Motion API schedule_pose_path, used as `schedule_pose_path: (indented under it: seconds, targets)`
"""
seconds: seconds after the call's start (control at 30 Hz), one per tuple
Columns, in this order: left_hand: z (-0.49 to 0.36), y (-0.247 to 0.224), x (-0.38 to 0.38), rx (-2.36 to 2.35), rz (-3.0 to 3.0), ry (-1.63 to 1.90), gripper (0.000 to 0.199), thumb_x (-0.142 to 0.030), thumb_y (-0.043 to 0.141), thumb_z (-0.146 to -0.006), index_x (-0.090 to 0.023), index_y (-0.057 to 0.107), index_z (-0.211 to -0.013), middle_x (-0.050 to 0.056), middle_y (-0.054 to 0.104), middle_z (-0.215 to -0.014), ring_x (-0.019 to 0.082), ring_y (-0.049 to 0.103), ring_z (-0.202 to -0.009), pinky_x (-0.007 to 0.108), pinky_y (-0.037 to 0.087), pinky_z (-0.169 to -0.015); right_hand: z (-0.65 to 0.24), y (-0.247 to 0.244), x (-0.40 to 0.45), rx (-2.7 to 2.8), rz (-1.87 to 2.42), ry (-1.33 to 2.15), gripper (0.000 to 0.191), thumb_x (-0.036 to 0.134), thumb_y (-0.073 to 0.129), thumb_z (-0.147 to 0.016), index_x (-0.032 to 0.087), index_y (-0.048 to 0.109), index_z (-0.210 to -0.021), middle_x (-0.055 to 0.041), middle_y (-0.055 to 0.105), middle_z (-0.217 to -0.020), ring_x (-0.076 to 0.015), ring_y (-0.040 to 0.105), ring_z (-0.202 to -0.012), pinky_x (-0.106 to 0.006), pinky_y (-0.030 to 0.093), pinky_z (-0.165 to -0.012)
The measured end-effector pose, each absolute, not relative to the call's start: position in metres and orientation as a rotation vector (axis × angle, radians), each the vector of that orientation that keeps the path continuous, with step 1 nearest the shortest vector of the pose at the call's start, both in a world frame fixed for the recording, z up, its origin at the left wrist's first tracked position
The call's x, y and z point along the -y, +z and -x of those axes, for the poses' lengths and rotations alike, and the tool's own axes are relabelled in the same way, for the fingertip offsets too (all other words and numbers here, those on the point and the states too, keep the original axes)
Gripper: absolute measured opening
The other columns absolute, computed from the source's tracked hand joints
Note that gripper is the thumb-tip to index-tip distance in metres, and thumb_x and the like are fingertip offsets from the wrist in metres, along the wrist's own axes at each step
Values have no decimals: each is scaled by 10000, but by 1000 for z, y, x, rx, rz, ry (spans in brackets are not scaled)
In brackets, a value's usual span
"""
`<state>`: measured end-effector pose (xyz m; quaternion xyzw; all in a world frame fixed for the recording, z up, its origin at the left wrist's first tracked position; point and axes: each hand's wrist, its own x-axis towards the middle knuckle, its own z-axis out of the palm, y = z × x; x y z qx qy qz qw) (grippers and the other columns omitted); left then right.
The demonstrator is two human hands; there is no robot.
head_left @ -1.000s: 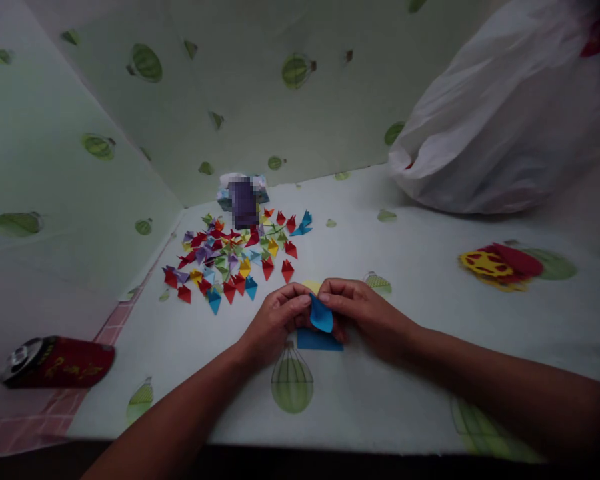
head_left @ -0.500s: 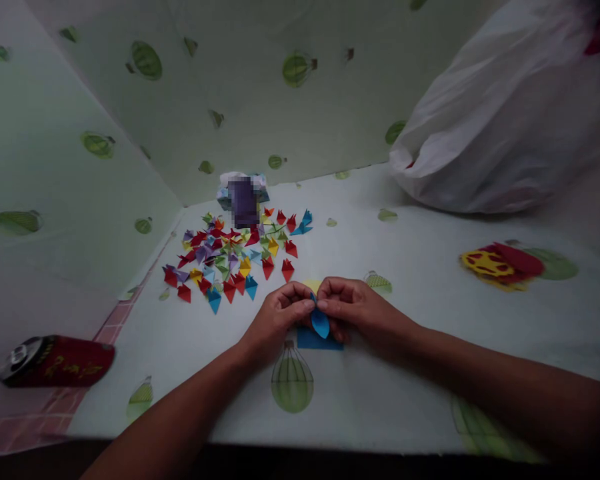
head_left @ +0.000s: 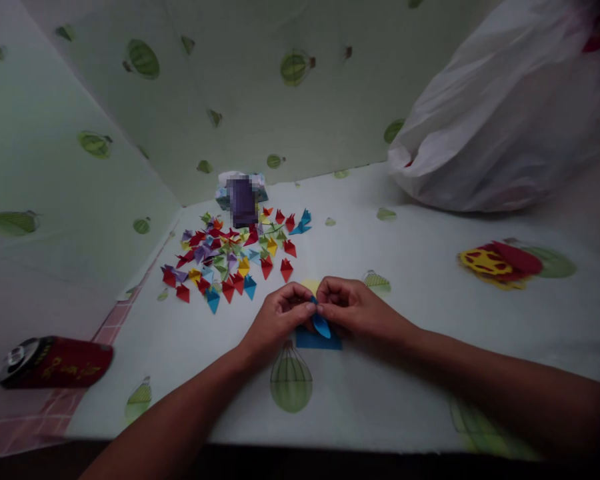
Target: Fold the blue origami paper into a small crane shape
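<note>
My left hand (head_left: 276, 320) and my right hand (head_left: 356, 309) meet at the middle of the table, both pinching a small folded blue paper piece (head_left: 321, 326) between fingertips. Under them lies a flat blue paper sheet (head_left: 320, 341), with a yellow sheet (head_left: 311, 285) peeking out just behind my hands. Farther back left, a pile of several small folded paper pieces (head_left: 233, 257) in red, blue, yellow, purple and green is spread on the table.
A white plastic bag (head_left: 500, 120) fills the back right. Red and yellow paper (head_left: 500, 263) lies at the right. A red can (head_left: 55, 362) lies on its side at the left edge. A small packet (head_left: 243, 197) stands behind the pile. The tablecloth (head_left: 405, 387) shows balloon prints.
The blue piece has been folded narrower between my fingertips and lowered slightly toward the flat blue sheet. My hands stayed in place.
</note>
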<state>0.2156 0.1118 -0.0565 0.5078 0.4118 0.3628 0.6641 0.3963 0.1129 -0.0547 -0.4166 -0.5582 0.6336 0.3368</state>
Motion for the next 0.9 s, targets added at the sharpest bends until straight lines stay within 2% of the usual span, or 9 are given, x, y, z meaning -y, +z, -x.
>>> schedule_pose_path:
  seconds: [0.23, 0.57, 0.9]
  targets:
    - [-217, -57, -111, -969, -1215, 884, 215, -280, 718, -778, -154, 610, -915, 5, 615, -798, 104, 550, -701, 214, 436, -648, -395, -56, -113, 1557, 1140, 1513, 161, 303, 639, -751, 195, 527, -709, 51, 485, -530, -93, 414, -483, -211, 297, -452]
    - [-217, -62, -107, -969, -1145, 911, 204, -347, 699, -858, -162, 625, -901, -10, 578, -788, 87, 514, -687, 199, 418, -642, -395, -57, -113, 1592, 1128, 1448, 151, 289, 617, -765, 197, 515, -702, 52, 486, -538, -92, 418, -487, -212, 303, -453]
    - [-217, -64, -109, -959, -1085, 938, 216, -329, 755, -821, -161, 633, -880, -16, 606, -772, 78, 553, -669, 184, 448, -624, -394, -58, -112, 1537, 1106, 1509, 140, 279, 617, -776, 195, 518, -724, 52, 517, -525, -89, 456, -471, -210, 336, -447]
